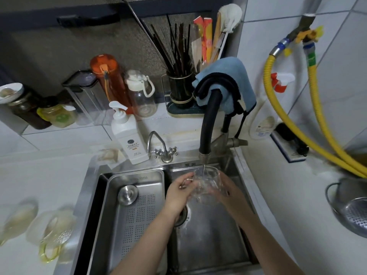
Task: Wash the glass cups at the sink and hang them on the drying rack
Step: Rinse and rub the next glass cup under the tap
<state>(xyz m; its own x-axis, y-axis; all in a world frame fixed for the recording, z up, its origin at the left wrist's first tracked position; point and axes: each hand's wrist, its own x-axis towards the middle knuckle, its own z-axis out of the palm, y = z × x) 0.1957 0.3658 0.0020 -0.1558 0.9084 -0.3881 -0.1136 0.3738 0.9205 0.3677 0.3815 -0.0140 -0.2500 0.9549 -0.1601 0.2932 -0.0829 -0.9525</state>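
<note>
A clear glass cup (206, 181) is held over the steel sink (210, 245), right under the black faucet spout (205, 135), and a thin stream of water runs into it. My right hand (228, 189) wraps round the cup's right side. My left hand (178, 192) grips the cup's left side, fingers curled near the rim. Other glass cups (51, 231) lie blurred on the white counter at the left; one has a yellow handle. No drying rack is in view.
A perforated steel drain tray (137, 213) with a round lid fills the sink's left half. A white soap pump bottle (127, 133) and a small tap (158, 144) stand behind it. A metal colander (351, 209) sits at the right, below yellow hoses (317, 132).
</note>
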